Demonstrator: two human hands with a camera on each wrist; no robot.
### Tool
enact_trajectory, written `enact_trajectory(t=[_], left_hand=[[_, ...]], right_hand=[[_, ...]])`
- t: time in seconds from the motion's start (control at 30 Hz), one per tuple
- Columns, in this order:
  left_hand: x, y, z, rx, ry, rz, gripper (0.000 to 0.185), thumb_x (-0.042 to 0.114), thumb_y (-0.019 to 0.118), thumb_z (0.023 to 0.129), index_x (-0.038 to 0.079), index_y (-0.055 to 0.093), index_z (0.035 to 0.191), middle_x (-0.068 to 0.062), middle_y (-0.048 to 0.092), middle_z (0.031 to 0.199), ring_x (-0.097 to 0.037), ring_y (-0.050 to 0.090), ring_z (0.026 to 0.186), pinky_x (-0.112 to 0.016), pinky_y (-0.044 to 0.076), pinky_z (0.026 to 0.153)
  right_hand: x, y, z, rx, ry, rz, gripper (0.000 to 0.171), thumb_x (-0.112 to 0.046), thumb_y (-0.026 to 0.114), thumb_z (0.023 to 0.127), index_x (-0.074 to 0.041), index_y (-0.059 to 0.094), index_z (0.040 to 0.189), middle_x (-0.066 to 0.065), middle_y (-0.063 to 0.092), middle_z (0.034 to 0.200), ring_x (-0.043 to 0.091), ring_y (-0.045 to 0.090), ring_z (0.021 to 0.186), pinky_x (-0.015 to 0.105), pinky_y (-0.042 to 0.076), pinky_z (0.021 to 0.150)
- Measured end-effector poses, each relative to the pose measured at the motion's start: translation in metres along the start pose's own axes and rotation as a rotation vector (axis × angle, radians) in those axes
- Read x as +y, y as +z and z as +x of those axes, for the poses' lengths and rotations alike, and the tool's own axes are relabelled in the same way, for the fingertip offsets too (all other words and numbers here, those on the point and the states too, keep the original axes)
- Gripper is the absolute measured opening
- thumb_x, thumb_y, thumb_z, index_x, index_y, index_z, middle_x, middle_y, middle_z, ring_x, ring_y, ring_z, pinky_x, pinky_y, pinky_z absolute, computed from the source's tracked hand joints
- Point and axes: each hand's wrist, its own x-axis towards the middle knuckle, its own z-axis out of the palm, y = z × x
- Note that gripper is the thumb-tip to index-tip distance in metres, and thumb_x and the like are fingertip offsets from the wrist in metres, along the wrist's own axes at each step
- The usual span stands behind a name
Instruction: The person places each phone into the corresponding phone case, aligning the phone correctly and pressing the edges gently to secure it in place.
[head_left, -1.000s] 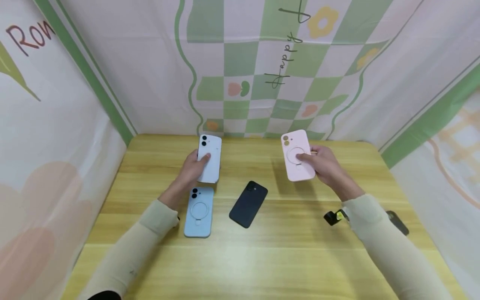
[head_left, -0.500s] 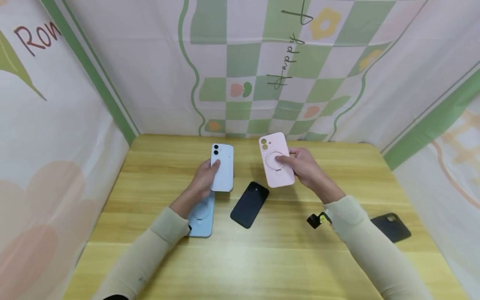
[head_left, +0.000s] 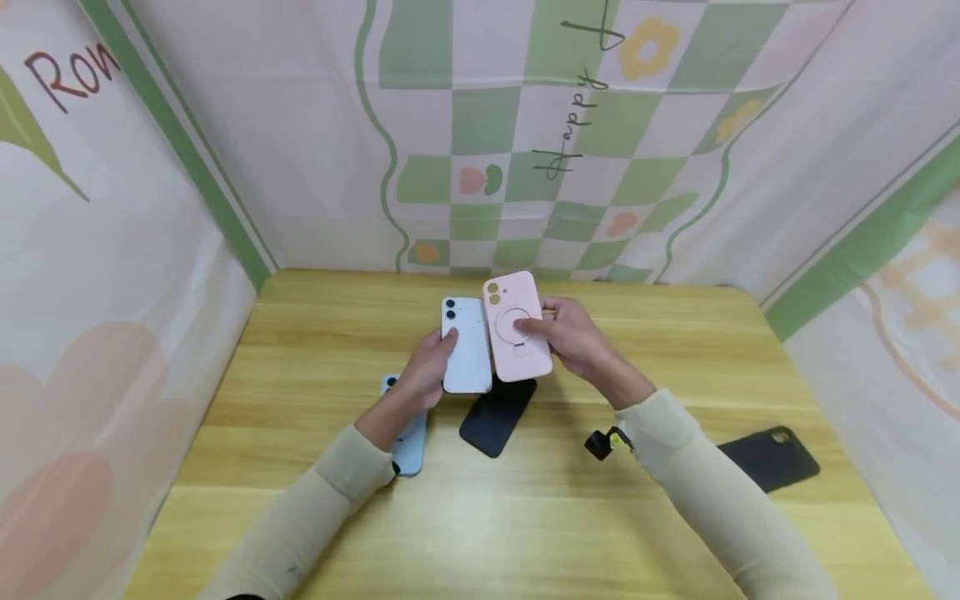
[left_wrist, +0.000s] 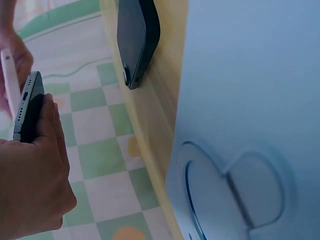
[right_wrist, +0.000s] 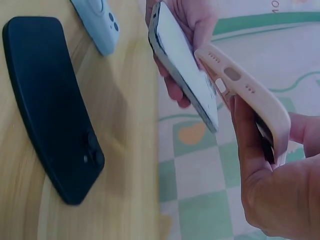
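Observation:
My left hand grips a white phone by its left edge, thumb on its back beside the camera lenses. Just right of it, my right hand holds a pink phone case with a ring on its back, thumb across the ring. The case's camera holes show through. In the right wrist view, fingers of the right hand curl into the open side of the case, close beside the white phone. Both are held up off the table, side by side and overlapping the black phone below.
A light-blue phone with a ring on its back lies partly hidden under the left forearm. A dark phone case lies at right beside the right sleeve. The wooden table meets a patterned cloth wall behind.
My two hands have come together: the left one moved right with the white phone, the right one moved left with the pink case. More of the dark case at right now shows.

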Motion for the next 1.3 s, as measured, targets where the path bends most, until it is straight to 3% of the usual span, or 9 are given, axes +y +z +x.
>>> enact_trajectory(t=[0.27, 0.5, 0.8, 1.1, 1.3], left_hand=[[-0.001, 0.004, -0.003, -0.016, -0.012, -0.035, 0.051, 0.026, 0.033, 0.118, 0.001, 0.034, 0.162, -0.019, 0.052, 0.156, -0.033, 0.051, 0.144, -0.046, 0.045, 0.119], [-0.004, 0.009, -0.004, -0.043, -0.019, -0.086, 0.055, 0.032, 0.029, 0.118, 0.005, 0.026, 0.166, -0.013, 0.036, 0.169, -0.029, 0.034, 0.156, -0.043, 0.035, 0.126], [-0.006, 0.011, -0.006, -0.079, 0.025, -0.138, 0.058, 0.043, 0.028, 0.117, 0.015, 0.028, 0.168, -0.004, 0.035, 0.171, -0.021, 0.028, 0.159, -0.040, 0.026, 0.130], [-0.006, 0.014, -0.006, -0.069, 0.020, -0.146, 0.059, 0.043, 0.031, 0.117, 0.008, 0.032, 0.165, -0.009, 0.041, 0.166, -0.023, 0.035, 0.155, -0.040, 0.029, 0.129], [-0.007, 0.012, -0.006, -0.062, 0.003, -0.148, 0.058, 0.042, 0.034, 0.117, 0.004, 0.038, 0.161, -0.015, 0.053, 0.156, -0.025, 0.051, 0.143, -0.042, 0.042, 0.122]], right_hand=[[0.001, 0.018, 0.005, -0.021, 0.036, 0.008, 0.042, 0.003, 0.063, 0.102, 0.014, 0.053, 0.141, 0.004, 0.077, 0.096, 0.015, 0.077, 0.084, 0.030, 0.066, 0.073], [0.005, 0.030, 0.007, -0.041, 0.035, 0.027, 0.041, 0.002, 0.062, 0.103, 0.013, 0.055, 0.141, 0.004, 0.076, 0.098, 0.014, 0.075, 0.085, 0.027, 0.065, 0.072], [0.009, 0.043, 0.007, -0.029, 0.056, 0.052, 0.037, 0.001, 0.063, 0.103, 0.014, 0.057, 0.137, 0.004, 0.077, 0.095, 0.013, 0.074, 0.084, 0.026, 0.064, 0.071], [0.014, 0.053, 0.008, -0.019, 0.065, 0.062, 0.038, 0.001, 0.064, 0.103, 0.014, 0.054, 0.137, 0.004, 0.078, 0.091, 0.012, 0.075, 0.082, 0.026, 0.063, 0.071], [0.016, 0.055, 0.006, -0.030, 0.058, 0.038, 0.040, 0.000, 0.064, 0.103, 0.014, 0.054, 0.139, 0.007, 0.078, 0.095, 0.013, 0.075, 0.083, 0.026, 0.064, 0.072]])
